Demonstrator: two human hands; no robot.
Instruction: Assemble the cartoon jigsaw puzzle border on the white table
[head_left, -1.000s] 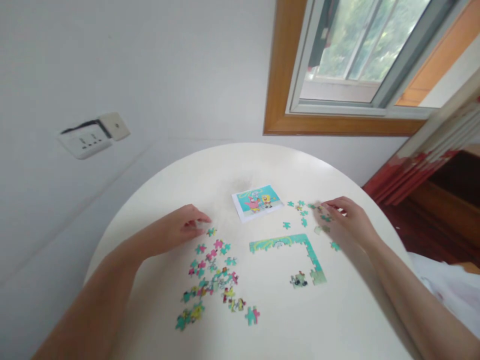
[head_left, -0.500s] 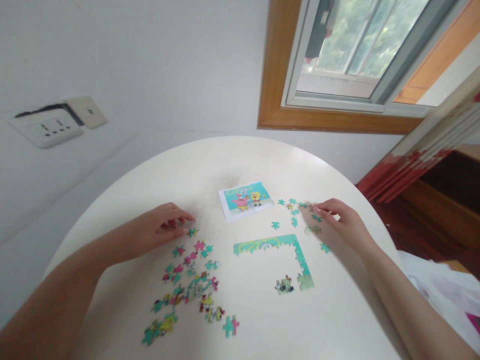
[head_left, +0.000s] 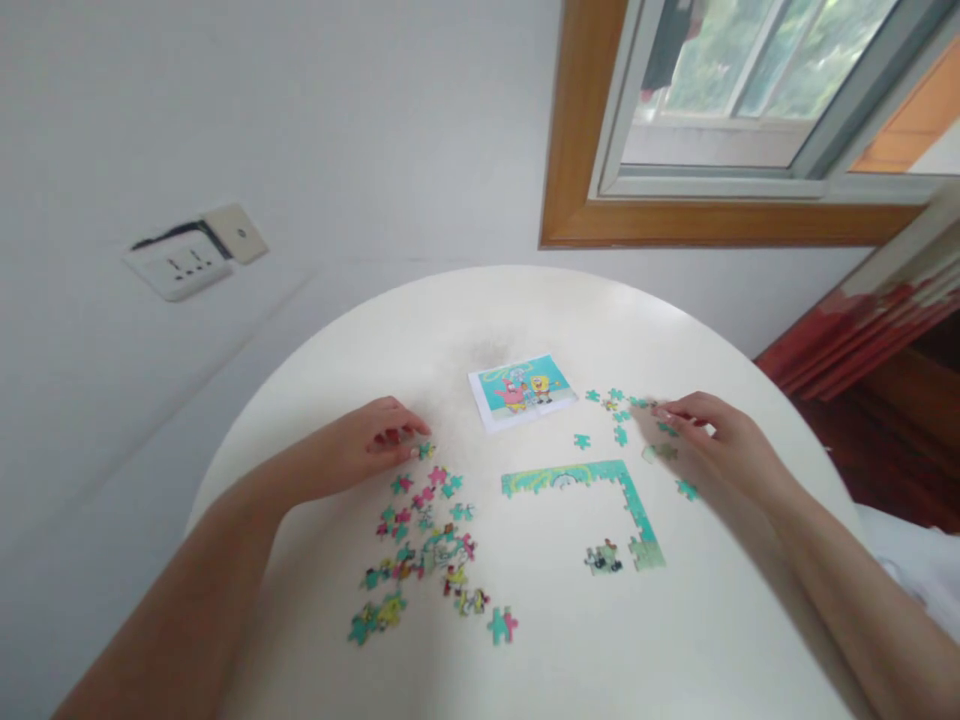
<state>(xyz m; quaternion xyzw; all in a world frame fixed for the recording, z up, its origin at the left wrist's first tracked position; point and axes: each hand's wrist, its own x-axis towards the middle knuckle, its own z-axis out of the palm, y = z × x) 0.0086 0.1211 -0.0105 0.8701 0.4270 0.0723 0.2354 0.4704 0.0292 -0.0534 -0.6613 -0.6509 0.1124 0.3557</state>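
Note:
My left hand rests at the left of the round white table, thumb and forefinger apart beside a small green and yellow puzzle piece. Below it spreads a loose heap of pink, green and yellow pieces. On the right, the fingertips of my right hand are pinched at a small puzzle piece, mostly hidden by them. Between the hands lies a partly joined puzzle border, forming a top edge and a right side. A small joined cluster sits inside its lower right corner.
A printed reference picture of cartoon figures lies beyond the border. Several green pieces are scattered near my right hand. The white table meets a wall with a socket and a wood-framed window.
The camera view has turned slightly left, so everything appears further right. Both hands stay at nearly the same spots on the table, and the pieces look unmoved.

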